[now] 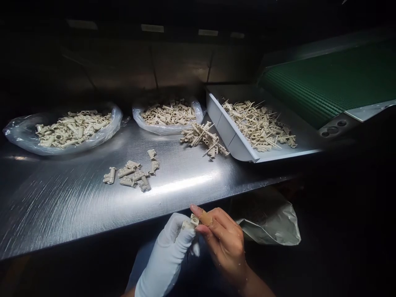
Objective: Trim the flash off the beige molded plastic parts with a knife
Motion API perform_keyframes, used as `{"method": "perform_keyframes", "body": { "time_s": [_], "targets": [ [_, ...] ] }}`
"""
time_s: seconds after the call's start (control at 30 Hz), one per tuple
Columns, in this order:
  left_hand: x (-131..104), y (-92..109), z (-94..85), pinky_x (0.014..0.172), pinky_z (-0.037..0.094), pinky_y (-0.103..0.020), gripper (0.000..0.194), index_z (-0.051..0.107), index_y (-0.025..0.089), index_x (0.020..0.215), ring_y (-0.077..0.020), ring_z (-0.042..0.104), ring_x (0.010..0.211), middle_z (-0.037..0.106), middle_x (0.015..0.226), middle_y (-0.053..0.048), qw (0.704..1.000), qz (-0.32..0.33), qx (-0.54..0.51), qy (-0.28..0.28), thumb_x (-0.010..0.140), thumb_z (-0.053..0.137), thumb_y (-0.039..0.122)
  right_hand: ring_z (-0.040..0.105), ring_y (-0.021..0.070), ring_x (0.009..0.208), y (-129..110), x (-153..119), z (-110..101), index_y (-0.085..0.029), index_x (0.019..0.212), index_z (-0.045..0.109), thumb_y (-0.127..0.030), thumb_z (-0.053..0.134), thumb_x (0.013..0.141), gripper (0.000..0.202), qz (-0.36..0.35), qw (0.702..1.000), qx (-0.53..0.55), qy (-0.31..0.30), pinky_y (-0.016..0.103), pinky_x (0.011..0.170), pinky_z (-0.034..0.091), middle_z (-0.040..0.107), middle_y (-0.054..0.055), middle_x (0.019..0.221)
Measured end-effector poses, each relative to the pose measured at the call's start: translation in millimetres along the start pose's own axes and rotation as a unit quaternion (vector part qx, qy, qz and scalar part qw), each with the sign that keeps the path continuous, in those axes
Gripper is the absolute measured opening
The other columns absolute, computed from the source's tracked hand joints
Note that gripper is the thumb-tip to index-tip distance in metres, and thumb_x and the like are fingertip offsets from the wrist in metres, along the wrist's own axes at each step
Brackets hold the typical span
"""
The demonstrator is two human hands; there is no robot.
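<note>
Gloved left hand slants up near the table edge, pinching a beige part; bare right hand angled opposite, fingertips against it, own grip unclear.

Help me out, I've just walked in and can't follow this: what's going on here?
Someone is holding a small cream part in the white-gloved left hand, just off the front edge of a metal table. The bare right hand, with tan tape on one finger, also touches it. On the table lie a loose group of similar parts, two plastic bags of such parts, and a heap beside a grey tray holding more pieces. A green belt ends beside the tray.
</note>
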State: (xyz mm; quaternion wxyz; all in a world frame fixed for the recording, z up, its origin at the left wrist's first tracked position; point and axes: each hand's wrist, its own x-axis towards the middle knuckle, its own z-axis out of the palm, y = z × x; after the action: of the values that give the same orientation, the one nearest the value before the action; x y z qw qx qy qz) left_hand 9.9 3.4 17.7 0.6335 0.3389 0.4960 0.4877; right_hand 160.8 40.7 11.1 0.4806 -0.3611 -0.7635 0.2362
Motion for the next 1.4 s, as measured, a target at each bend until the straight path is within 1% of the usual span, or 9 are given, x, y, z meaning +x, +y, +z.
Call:
{"method": "perform_keyframes", "body": {
  "time_s": [0.17,0.3,0.47,0.6,0.73,0.93,1.13,1.3,1.4],
  "targets": [
    [-2.7,-6.8,-3.2,0.069,0.049,-0.026,0.042,0.061,0.02,0.075,-0.0148,0.055,0.068,0.062,0.072,0.002,0.997,0.037,0.047,0.044,0.094,0.069,0.056,0.058,0.018,0.072,-1.1,0.8,-0.7,-0.029,0.154,0.053,-0.026,0.057,0.108,0.046,-0.047,0.995,-0.086,0.01,0.031,0.062,0.049,0.066,0.003,0.081],
    [-5.2,-10.8,-6.9,0.072,0.05,-0.026,0.038,0.064,0.02,0.08,-0.0151,0.059,0.071,0.065,0.075,0.002,0.995,0.055,0.065,0.051,0.097,0.067,0.054,0.058,0.0178,0.071,-0.9,2.4,-1.4,-0.029,0.153,0.054,-0.03,0.056,0.108,0.045,-0.062,0.989,-0.131,0.027,0.03,0.061,0.048,0.066,0.004,0.081],
    [-5.7,-13.7,-9.1,0.071,0.051,-0.026,0.036,0.066,0.02,0.082,-0.0154,0.06,0.071,0.067,0.077,0.001,0.994,0.062,0.073,0.046,0.097,0.066,0.053,0.059,0.017,0.069,0.0,3.0,-2.6,-0.026,0.149,0.059,-0.03,0.056,0.108,0.041,-0.069,0.989,-0.131,0.012,0.03,0.06,0.049,0.067,0.004,0.079],
    [-5.0,-16.3,-10.3,0.069,0.049,-0.025,0.034,0.064,0.021,0.081,-0.015,0.057,0.069,0.064,0.075,0.002,0.994,0.057,0.074,0.05,0.098,0.067,0.051,0.059,0.0161,0.067,1.6,2.4,-3.7,-0.024,0.145,0.063,-0.026,0.057,0.108,0.037,-0.067,0.991,-0.116,-0.011,0.029,0.06,0.048,0.066,0.003,0.077],
    [-4.6,-16.3,-11.2,0.065,0.048,-0.024,0.035,0.063,0.021,0.08,-0.0143,0.054,0.065,0.06,0.071,0.003,0.99,0.064,0.112,0.065,0.099,0.064,0.05,0.058,0.0159,0.066,3.4,3.0,-5.4,-0.022,0.144,0.063,-0.024,0.057,0.107,0.037,-0.076,0.99,-0.115,-0.022,0.029,0.059,0.047,0.065,0.002,0.076],
    [-5.9,-13.9,-13.7,0.069,0.052,-0.026,0.025,0.071,0.023,0.085,-0.0174,0.064,0.07,0.069,0.079,0.0,0.968,0.133,0.2,0.07,0.1,0.064,0.042,0.056,0.0158,0.065,1.5,8.1,-8.7,-0.025,0.152,0.054,-0.03,0.054,0.109,0.043,-0.091,0.988,-0.122,-0.033,0.029,0.059,0.045,0.065,0.002,0.075],
    [-6.5,-9.1,-15.6,0.07,0.053,-0.025,0.017,0.071,0.025,0.084,-0.0169,0.065,0.069,0.07,0.079,0.0,0.943,0.195,0.257,0.083,0.099,0.066,0.03,0.054,0.0163,0.064,-1.4,14.3,-11.7,-0.026,0.156,0.05,-0.033,0.055,0.109,0.047,-0.123,0.973,-0.192,-0.027,0.029,0.06,0.043,0.066,0.002,0.075],
    [-6.8,-4.4,-14.5,0.065,0.053,-0.025,0.023,0.07,0.023,0.081,-0.0166,0.065,0.065,0.07,0.074,0.0,0.949,0.172,0.254,0.066,0.1,0.064,0.035,0.053,0.0152,0.06,-2.9,16.1,-14.0,-0.02,0.151,0.056,-0.026,0.058,0.107,0.045,-0.136,0.973,-0.183,-0.041,0.03,0.056,0.041,0.065,0.001,0.07],
    [-7.7,-4.7,-14.5,0.064,0.052,-0.025,0.026,0.07,0.023,0.081,-0.0163,0.064,0.064,0.069,0.072,0.0,0.953,0.159,0.251,0.063,0.101,0.063,0.039,0.055,0.0155,0.062,-0.2,13.3,-12.8,-0.022,0.151,0.056,-0.03,0.054,0.109,0.043,-0.116,0.982,-0.141,-0.049,0.029,0.057,0.043,0.065,0.001,0.072]
  ]
}}
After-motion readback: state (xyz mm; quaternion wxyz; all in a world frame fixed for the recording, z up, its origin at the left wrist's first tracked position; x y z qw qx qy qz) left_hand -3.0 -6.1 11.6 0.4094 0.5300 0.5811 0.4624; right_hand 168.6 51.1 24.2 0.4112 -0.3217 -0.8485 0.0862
